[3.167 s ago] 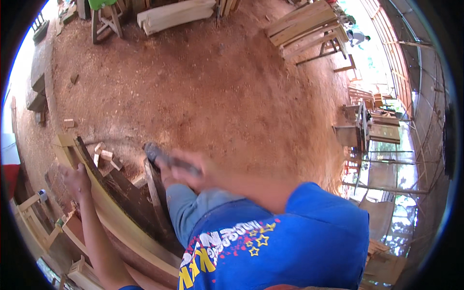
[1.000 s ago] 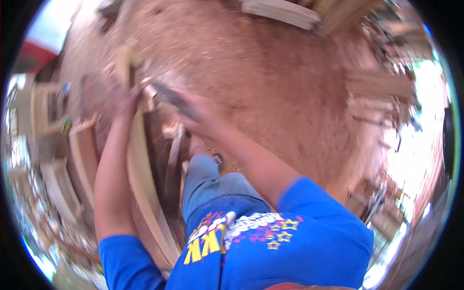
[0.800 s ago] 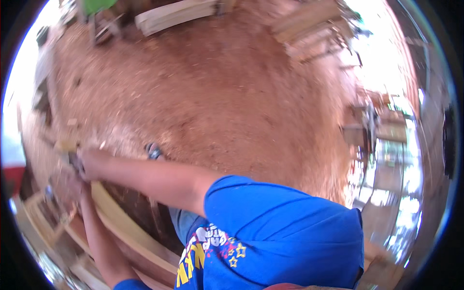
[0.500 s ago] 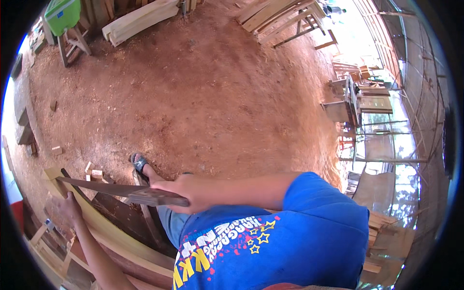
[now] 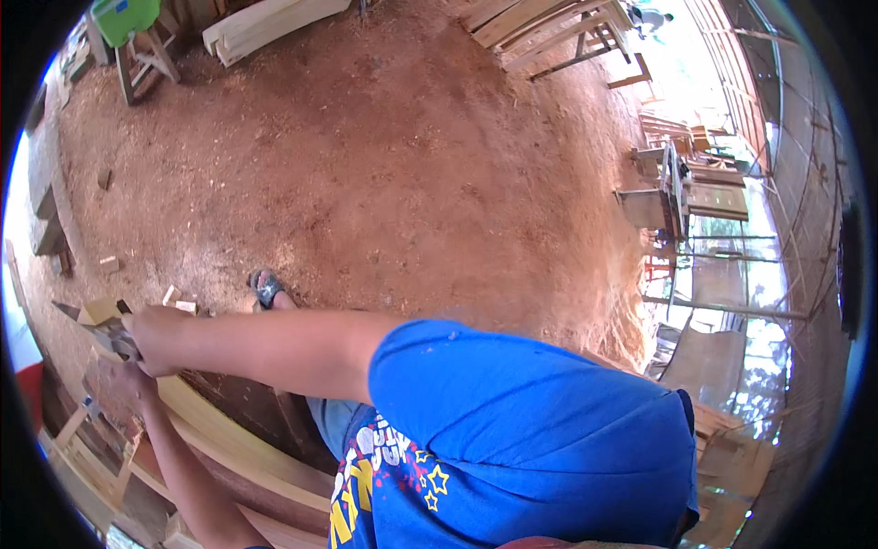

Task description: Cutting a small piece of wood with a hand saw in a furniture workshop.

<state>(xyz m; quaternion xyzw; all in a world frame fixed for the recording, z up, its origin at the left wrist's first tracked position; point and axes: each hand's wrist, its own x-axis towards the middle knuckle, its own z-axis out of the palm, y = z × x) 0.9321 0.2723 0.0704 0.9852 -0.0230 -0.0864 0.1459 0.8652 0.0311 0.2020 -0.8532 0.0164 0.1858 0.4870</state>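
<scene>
My right hand [image 5: 157, 339] is closed on the handle of a hand saw [image 5: 114, 337], whose blade lies across the far end of a pale, curved wooden plank [image 5: 219, 421] at the lower left. Just below the saw, my left hand [image 5: 137, 384] holds the plank, its fingers partly hidden by the saw and right hand. Dark timber [image 5: 270, 412] lies alongside the plank. A sandaled foot [image 5: 267, 288] shows beyond it, near small pale offcuts [image 5: 183, 302].
Reddish dirt floor [image 5: 384, 156] with shavings. A green container on a wooden stand [image 5: 137, 64] and long timbers [image 5: 274, 23] stand at the back. Stacked boards on trestles [image 5: 540, 27], a distant person [image 5: 651, 23] and cluttered benches [image 5: 677, 192] are toward the right. Wooden frames [image 5: 82, 457] lie lower left.
Since half a second ago my right hand has moved left along with the saw, over toward my left hand and the plank's far end, straightening my right arm across the view.
</scene>
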